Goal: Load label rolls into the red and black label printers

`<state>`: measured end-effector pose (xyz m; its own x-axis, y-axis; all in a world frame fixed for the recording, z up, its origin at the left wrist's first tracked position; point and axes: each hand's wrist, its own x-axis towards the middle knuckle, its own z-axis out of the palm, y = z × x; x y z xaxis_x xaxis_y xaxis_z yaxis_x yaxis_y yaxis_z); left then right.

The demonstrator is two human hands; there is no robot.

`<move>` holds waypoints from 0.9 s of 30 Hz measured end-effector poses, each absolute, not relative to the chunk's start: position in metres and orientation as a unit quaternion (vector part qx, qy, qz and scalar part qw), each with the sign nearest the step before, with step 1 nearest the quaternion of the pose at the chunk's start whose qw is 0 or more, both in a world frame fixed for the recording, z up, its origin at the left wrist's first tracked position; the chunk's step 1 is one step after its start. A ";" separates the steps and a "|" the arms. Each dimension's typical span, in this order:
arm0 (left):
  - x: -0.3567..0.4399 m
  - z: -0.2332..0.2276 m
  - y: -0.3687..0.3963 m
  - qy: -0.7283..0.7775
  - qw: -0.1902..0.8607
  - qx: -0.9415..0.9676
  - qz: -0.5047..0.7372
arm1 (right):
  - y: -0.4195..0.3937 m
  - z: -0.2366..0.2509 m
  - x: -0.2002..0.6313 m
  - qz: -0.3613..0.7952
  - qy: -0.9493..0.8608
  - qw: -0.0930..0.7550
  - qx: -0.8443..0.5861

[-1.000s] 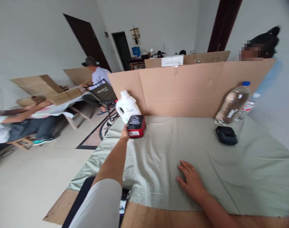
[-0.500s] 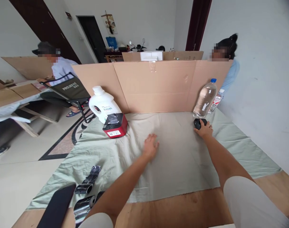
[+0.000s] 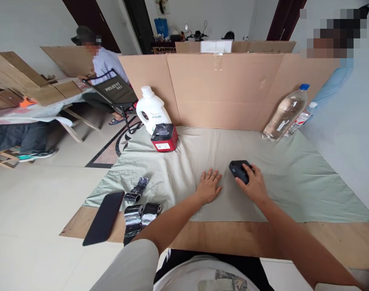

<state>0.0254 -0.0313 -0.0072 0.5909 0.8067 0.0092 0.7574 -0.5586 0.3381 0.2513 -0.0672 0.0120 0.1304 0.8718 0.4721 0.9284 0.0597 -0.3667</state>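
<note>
My right hand [image 3: 253, 185] grips a small black box-shaped device [image 3: 239, 169] by its right side, with the fingers over its top. The device is at the middle of the cloth, and whether it touches the cloth I cannot tell. Just left of it my left hand [image 3: 209, 186] lies flat on the pale green cloth [image 3: 199, 149], fingers spread and holding nothing. Farther back on the left, a red and black box-shaped device [image 3: 164, 138] stands before a white jug with a handle [image 3: 153, 108].
A cardboard panel [image 3: 221, 93] stands along the back. A large clear bottle [image 3: 286, 113] and a smaller bottle [image 3: 301, 119] are at the back right. Shiny black rolls [image 3: 132, 216] and a dark flat slab [image 3: 104, 218] lie at the left front. Two people sit beyond.
My right hand has brought the black device from beside the bottles towards me and leftward, near my left hand. My left hand stays flat on the cloth, its fingers more spread. The view has shifted.
</note>
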 end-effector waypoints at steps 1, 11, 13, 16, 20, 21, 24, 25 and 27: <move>0.024 -0.008 -0.032 0.447 0.153 0.875 0.103 | -0.079 0.011 0.231 -0.045 -0.670 0.307 -0.675; 0.014 -0.017 -0.028 0.483 0.191 0.819 0.244 | -0.134 -0.003 0.147 -0.059 -0.682 0.265 -0.679; 0.015 -0.016 -0.027 0.482 0.193 0.819 0.243 | -0.141 -0.006 0.149 -0.056 -0.696 0.268 -0.664; 0.014 -0.015 -0.027 0.481 0.196 0.819 0.244 | -0.149 -0.006 0.155 -0.046 -0.708 0.295 -0.640; 0.013 -0.016 -0.026 0.473 0.200 0.820 0.254 | -0.141 -0.001 0.166 -0.015 -0.688 0.357 -0.632; 0.013 -0.017 -0.026 0.471 0.200 0.820 0.258 | -0.136 0.000 0.168 -0.001 -0.675 0.375 -0.635; 0.012 -0.018 -0.024 0.460 0.201 0.817 0.283 | -0.120 -0.003 0.175 0.051 -0.626 0.432 -0.647; 0.011 -0.019 -0.024 0.453 0.202 0.816 0.297 | -0.116 -0.007 0.176 0.068 -0.608 0.451 -0.650; 0.009 -0.019 -0.024 0.439 0.207 0.810 0.329 | -0.111 -0.017 0.178 0.098 -0.566 0.491 -0.655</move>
